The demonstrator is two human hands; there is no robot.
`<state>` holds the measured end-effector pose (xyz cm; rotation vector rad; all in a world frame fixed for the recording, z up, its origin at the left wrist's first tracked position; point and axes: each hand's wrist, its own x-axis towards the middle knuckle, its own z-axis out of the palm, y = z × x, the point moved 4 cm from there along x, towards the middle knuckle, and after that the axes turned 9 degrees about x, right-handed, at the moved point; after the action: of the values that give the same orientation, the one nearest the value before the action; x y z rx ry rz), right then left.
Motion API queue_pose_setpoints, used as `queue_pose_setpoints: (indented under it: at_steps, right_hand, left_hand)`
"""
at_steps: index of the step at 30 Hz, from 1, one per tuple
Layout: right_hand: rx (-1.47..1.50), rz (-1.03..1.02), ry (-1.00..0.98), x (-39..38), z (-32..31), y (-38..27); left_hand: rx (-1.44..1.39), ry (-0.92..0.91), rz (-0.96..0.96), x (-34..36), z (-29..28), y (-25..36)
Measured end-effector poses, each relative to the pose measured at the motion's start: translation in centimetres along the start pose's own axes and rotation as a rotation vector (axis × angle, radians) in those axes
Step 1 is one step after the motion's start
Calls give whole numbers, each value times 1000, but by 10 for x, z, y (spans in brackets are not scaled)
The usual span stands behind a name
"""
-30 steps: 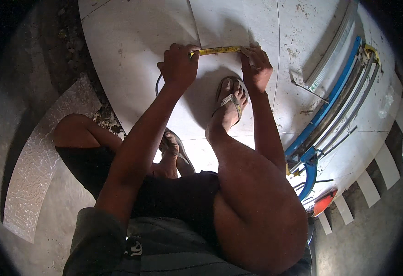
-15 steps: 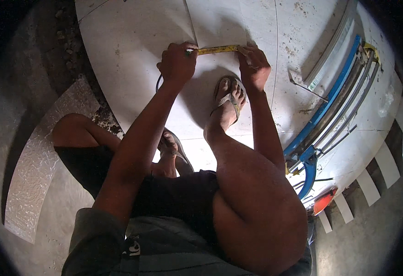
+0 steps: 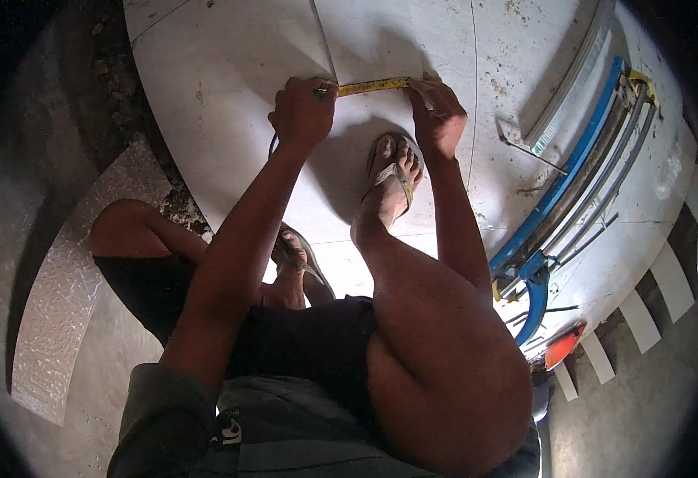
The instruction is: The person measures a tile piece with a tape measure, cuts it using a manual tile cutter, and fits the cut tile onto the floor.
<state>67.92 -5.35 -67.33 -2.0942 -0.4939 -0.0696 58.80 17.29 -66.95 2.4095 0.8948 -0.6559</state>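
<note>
Here's the yellow tape [image 3: 373, 85], stretched between my hands above the white panel [image 3: 229, 151], just beyond my sandalled foot [image 3: 395, 174]. My left hand [image 3: 303, 113] is curled around one end; my right hand [image 3: 438, 118] pinches the other. Out left, bare white runs to the panel's edge. Right, there's an open stretch before the pale ribbed strip [image 3: 575, 88] and long blue tool [image 3: 556, 196].
</note>
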Motion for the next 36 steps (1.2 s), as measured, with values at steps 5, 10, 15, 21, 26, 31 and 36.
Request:
queue_pose_setpoints:
  at_steps: [5, 10, 15, 21, 26, 31, 36]
  right_hand:
    - [4, 9, -24, 3, -1, -7]
    - [-13, 16, -35, 4, -2, -10]
    - [8, -39, 3, 3, 0, -8]
    - [-97, -101, -48, -2, 1, 2]
    - [-225, -122, -65, -4, 4, -14]
    - [-271, -135, -60, -6, 1, -8]
    - [-276, -114, -73, -2, 7, -16]
  left_hand:
    - [24, 11, -9, 0, 0, -1]
    - [-47, 5, 9, 0, 2, -3]
    - [66, 83, -8, -3, -1, 1]
    - [103, 76, 1, 0, -5, 11]
    - [105, 76, -52, 0, -3, 3]
    - [49, 36, -56, 4, 5, 6]
    - [62, 84, 7, 16, 10, -8]
